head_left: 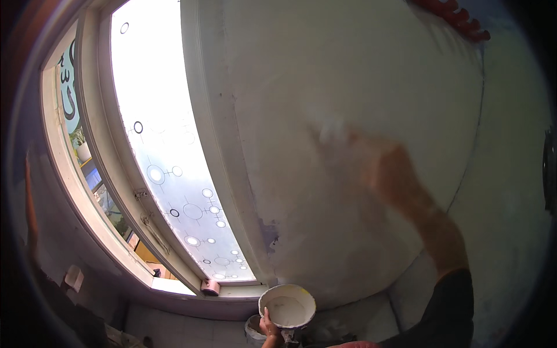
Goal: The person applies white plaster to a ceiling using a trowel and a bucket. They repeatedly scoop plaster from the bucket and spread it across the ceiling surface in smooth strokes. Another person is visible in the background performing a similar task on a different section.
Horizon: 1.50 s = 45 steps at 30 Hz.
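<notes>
My left hand point(269, 328) grips the side of a round white bucket point(310, 298) low in the view, its thumb over the rim. Pale, milky-looking stuff point(287, 312) lies inside. Raised in front of me, my right hand point(377, 159) is at the pale wall point(301, 69), the arm bare below a dark sleeve point(449, 307). Motion smears this hand, so its fingers do not show clearly. A whitish blur point(332, 131) sits at its fingertips, touching or close to the wall; its kind cannot be made out.
On the left stands a tall window point(168, 151) with ring-patterned glass in a pale frame, beside a narrower opening point(107, 200). A small pinkish box point(210, 287) rests at the sill. Another whitish bucket point(253, 332) stands beneath mine. Something red and ridged point(455, 18) shows at upper right.
</notes>
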Available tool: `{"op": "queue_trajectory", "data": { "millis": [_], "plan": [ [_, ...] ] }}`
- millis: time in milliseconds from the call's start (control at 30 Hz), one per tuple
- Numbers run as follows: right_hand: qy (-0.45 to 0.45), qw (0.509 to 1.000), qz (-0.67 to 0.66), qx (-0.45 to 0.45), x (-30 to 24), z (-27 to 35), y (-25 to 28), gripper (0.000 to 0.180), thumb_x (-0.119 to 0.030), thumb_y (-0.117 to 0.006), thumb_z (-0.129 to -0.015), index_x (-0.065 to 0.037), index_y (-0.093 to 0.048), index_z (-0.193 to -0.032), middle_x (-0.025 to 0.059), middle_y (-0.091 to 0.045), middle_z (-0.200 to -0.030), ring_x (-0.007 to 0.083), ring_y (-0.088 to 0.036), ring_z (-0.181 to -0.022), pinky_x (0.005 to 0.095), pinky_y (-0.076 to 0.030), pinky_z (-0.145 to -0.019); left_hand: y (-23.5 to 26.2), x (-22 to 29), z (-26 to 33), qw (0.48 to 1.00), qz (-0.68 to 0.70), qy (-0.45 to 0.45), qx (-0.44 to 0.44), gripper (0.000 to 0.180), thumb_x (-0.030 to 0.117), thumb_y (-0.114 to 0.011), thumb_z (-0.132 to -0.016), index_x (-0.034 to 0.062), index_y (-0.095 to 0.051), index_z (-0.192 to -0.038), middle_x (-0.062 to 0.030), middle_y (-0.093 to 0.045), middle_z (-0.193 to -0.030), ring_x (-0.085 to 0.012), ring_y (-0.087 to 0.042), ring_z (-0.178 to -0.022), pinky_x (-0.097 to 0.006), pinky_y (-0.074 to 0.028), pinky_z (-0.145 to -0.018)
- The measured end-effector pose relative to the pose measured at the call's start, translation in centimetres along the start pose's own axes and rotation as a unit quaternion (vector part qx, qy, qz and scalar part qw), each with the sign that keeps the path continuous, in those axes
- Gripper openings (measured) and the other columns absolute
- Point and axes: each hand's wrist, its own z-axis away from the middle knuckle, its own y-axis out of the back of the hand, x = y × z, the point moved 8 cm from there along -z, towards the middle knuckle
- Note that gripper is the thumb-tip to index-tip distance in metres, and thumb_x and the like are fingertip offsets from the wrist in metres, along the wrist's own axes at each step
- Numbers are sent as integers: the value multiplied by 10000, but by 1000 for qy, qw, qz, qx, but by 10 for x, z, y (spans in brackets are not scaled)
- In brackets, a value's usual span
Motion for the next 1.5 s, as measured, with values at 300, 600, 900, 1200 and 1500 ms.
{"op": "queue_trajectory", "data": {
  "millis": [300,600,900,1200,1500],
  "plan": [
    [-39,967,178,180,70,-104,70,280,-167,-485,-931,-26,-610,-1139,225,-646,-971,315,-649,-848,407,-510,-737,0,-20,-24,997,67,-5,-40,508,435,-590,-876,-64,-613,-965,-112,-640,-898,-192,-602,-769,-315,-475,-701],
    [139,988,22,56,-52,37,-62,409,-20,-594,-736,-4,-588,-1145,195,-625,-1082,296,-639,-916,404,-513,-828,2,-20,-21,996,67,-8,-51,516,426,-582,-884,-78,-609,-985,-121,-642,-912,-197,-606,-788,-305,-478,-716],
    [-97,937,220,253,90,-85,84,272,-134,-526,-917,15,-613,-1128,172,-666,-894,315,-642,-755,397,-514,-697,-4,-17,-16,985,145,-4,-97,462,387,-569,-896,-63,-607,-995,-124,-642,-916,-202,-617,-780,-307,-489,-709],
    [217,959,180,23,-79,64,-134,320,-149,-602,-836,-17,-622,-1127,232,-617,-1126,320,-589,-1102,385,-529,-862,-4,-29,-4,985,144,18,-94,449,367,-564,-899,-63,-597,-1024,-131,-642,-941,-208,-623,-803,-314,-497,-723],
    [108,990,-45,75,-15,8,1,390,-109,-624,-808,135,-563,-1106,227,-649,-858,276,-634,-673,384,-506,-603,16,-33,-2,984,156,24,-81,439,347,-560,-902,-64,-588,-1053,-138,-641,-967,-214,-628,-826,-320,-505,-737]
  ]
}}
